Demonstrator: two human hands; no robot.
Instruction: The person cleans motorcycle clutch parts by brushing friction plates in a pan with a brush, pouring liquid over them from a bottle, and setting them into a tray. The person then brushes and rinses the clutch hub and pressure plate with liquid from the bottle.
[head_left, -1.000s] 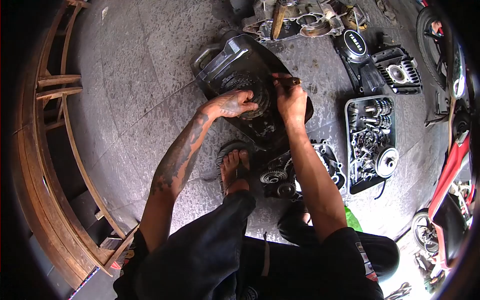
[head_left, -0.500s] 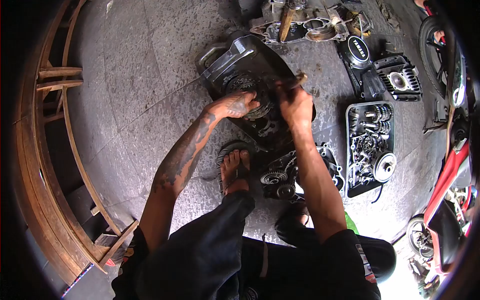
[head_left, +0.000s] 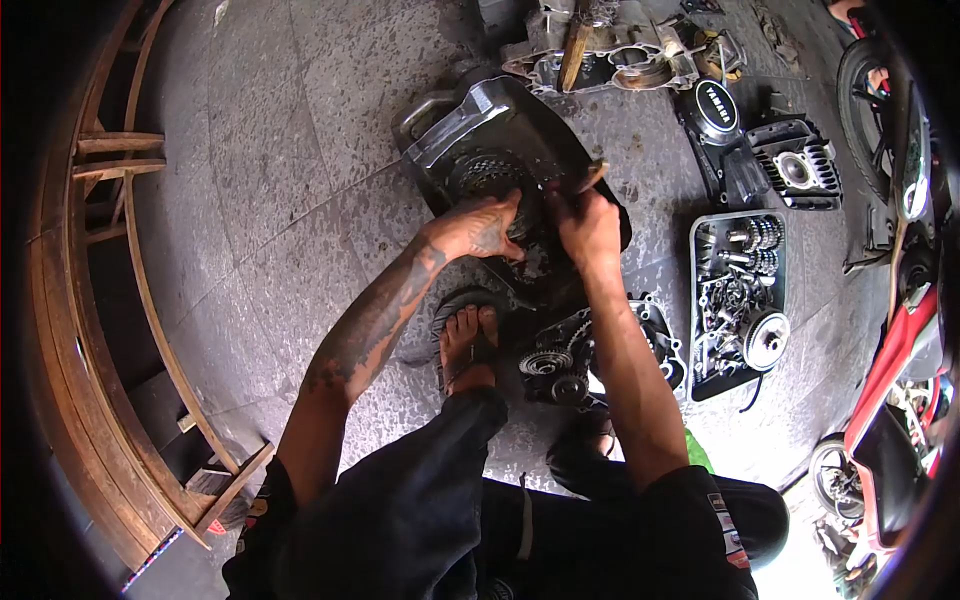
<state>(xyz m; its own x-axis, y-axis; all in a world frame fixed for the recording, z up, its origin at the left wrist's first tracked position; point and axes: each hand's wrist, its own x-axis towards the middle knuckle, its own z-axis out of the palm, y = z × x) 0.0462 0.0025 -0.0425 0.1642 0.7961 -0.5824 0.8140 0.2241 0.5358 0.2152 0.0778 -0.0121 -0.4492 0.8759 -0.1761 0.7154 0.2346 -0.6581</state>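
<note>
A black plastic tub (head_left: 545,125), like a canister cut open, lies on the floor with dark, wet-looking parts in it. My left hand (head_left: 485,228) is inside its near side, thumb and fingers curled round a dark part whose shape is hard to make out. Just beyond that hand is a toothed round gear part (head_left: 487,170). My right hand (head_left: 590,230) is closed around what looks like a wooden-handled brush (head_left: 597,172); the handle's end sticks up and its head is hidden below the fist. Both hands are close together over the tub.
An engine casing with gears (head_left: 550,365) lies below my right forearm. To the right stands a tray (head_left: 697,300) of gears and small parts. A Yamaha cover (head_left: 716,108), a finned cylinder (head_left: 800,165) and a crankcase (head_left: 640,65) are beyond. A wooden bench (head_left: 70,330) is left, motorcycles right.
My left hand has turned and come slightly nearer, uncovering more of the toothed gear part. My right hand has moved slightly nearer too, and the wooden handle is tilted more upright.
</note>
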